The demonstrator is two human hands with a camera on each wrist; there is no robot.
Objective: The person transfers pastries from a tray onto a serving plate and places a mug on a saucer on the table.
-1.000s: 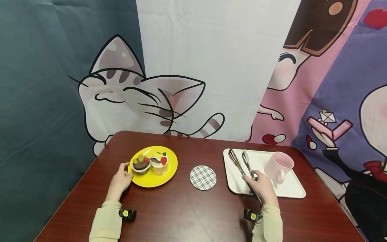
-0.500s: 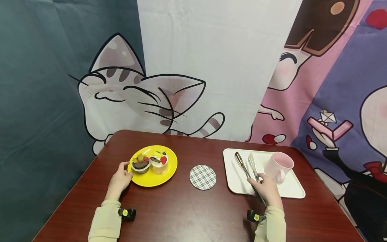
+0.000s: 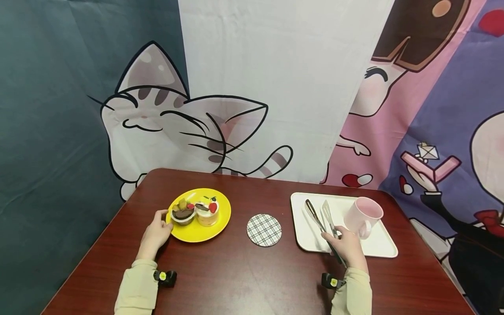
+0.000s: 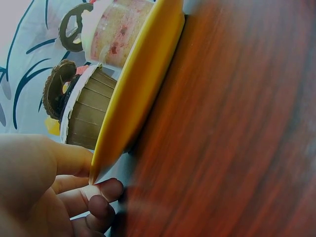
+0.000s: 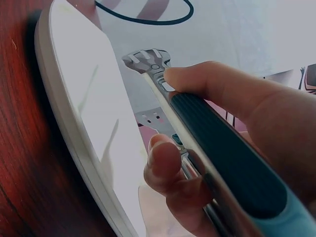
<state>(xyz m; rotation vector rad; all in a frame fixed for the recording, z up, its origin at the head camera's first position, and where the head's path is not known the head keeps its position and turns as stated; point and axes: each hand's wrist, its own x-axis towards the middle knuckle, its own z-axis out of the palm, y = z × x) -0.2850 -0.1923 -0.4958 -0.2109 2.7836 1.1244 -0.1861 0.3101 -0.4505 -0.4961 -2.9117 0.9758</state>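
Yellow plate [image 3: 222, 215] in left hand [image 3: 155, 236]; tongs [image 5: 224, 153] in right hand [image 3: 348, 247].

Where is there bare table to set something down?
Widest: the table between both sleeves, in front of the checkered coaster. Also: between coaster and yellow plate, and behind the coaster. Crowded: white tray, with right hand, tongs and pink mug; the plate, with desserts and left hand.

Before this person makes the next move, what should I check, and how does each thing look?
1. Tongs held in the right grip: ok.
2. Tongs spread open: ok.
3. Left grip on the rim of the yellow plate: ok.
4. Brown dessert and strawberry-topped dessert upright on the plate: ok.
5. Tongs near the desserts: not ok; they're at the white tray.
6. Pink mug empty: cannot tell; its bottom is hidden.
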